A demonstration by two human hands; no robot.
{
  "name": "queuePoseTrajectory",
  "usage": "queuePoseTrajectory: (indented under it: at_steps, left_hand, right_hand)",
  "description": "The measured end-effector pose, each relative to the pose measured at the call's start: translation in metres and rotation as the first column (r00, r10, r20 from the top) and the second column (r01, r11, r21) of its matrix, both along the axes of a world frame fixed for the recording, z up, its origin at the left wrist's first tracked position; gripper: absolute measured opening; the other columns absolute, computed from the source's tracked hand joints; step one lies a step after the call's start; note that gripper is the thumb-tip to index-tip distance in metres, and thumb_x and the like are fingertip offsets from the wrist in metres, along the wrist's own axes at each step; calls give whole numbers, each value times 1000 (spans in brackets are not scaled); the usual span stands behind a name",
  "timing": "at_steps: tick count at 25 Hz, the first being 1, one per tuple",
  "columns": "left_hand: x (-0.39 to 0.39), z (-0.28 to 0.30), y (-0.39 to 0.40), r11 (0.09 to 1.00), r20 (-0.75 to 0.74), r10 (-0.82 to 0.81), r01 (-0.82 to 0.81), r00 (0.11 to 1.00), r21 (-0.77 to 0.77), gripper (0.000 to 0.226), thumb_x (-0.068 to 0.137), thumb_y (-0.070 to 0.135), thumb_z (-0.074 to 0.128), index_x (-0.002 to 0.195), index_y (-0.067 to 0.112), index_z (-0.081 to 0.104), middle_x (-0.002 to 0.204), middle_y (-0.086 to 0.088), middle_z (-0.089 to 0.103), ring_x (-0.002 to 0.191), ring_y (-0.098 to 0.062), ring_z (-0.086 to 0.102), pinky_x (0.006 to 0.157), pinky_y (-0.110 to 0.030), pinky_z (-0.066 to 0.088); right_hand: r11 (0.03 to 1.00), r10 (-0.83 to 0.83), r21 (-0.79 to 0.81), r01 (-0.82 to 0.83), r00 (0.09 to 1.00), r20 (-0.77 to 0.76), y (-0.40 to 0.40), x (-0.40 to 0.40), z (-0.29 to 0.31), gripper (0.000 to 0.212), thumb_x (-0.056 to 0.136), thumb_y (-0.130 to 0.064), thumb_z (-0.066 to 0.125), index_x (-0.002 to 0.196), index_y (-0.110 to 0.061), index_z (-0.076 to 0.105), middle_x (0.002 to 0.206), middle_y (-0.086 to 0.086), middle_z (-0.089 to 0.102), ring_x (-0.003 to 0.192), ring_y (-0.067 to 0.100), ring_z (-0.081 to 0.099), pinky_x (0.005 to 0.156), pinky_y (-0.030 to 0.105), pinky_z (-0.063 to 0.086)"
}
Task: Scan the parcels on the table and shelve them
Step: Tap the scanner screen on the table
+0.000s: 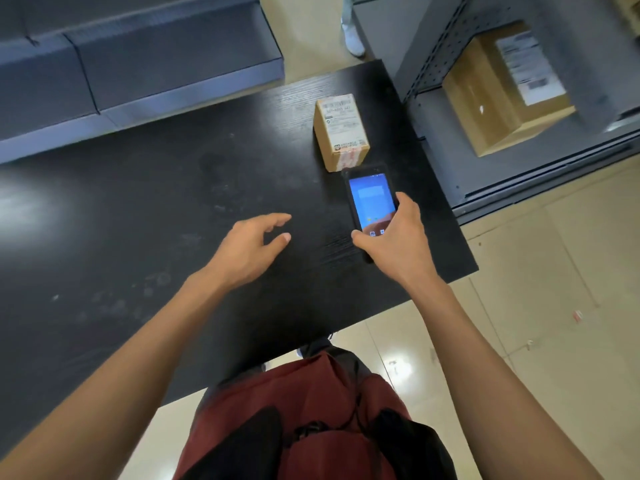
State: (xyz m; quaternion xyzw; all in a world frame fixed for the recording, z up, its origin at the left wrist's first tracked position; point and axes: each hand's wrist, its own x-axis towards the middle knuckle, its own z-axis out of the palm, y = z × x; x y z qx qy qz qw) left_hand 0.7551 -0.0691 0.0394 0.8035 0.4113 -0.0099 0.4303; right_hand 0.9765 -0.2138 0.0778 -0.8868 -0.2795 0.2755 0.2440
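my right hand (391, 244) grips the handheld scanner (371, 202), thumb on its left edge, fingers curled round the right edge; blue screen lit, facing up. scanner's far end sits just near of the small parcel (341, 131), which stands on the black table (138, 202) toward its far right, label up. my left hand (252, 245) hovers over the table centre, fingers loosely apart, holding nothing. a larger parcel (502, 95) lies on the grey shelf (440, 147) to the right. another grey shelf unit (138, 64) at far left.
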Motion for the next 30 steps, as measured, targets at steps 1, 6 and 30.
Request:
queuePoseTrajectory:
  at_steps: [1, 6, 30]
  left_hand:
    - [14, 0, 2, 999, -11, -35, 36, 999, 35, 44, 100, 39, 60, 143, 34, 55, 140, 11, 61, 127, -11, 57, 106, -35, 46]
    - [78, -4, 27, 967, -94, -141, 157, 986, 199, 51, 101, 37, 55, 151, 29, 45, 157, 4, 44, 140, -23, 45, 114, -44, 39]
    - [170, -63, 81, 838, -345, -330, 441, 879, 320, 79, 93, 30, 59, 159, 29, 15, 171, 2, -4, 145, -37, 28, 94, -55, 48]
  right_hand:
    - [999, 23, -24, -23, 1000, 17, 0, 13, 4, 95, 73, -39, 85, 147, -19, 30, 135, -1, 40, 114, 16, 53, 81, 31, 54]
    - [988, 105, -118, -98, 993, 55, 12, 58, 19, 99, 68, -45, 82, 148, -18, 31, 132, 1, 46, 114, 21, 56, 89, 46, 57]
    - [960, 112, -254, -113, 994, -17, 113, 84, 34, 69, 58, -51, 76, 113, -13, 56, 111, 7, 60, 98, 26, 60, 81, 44, 56]
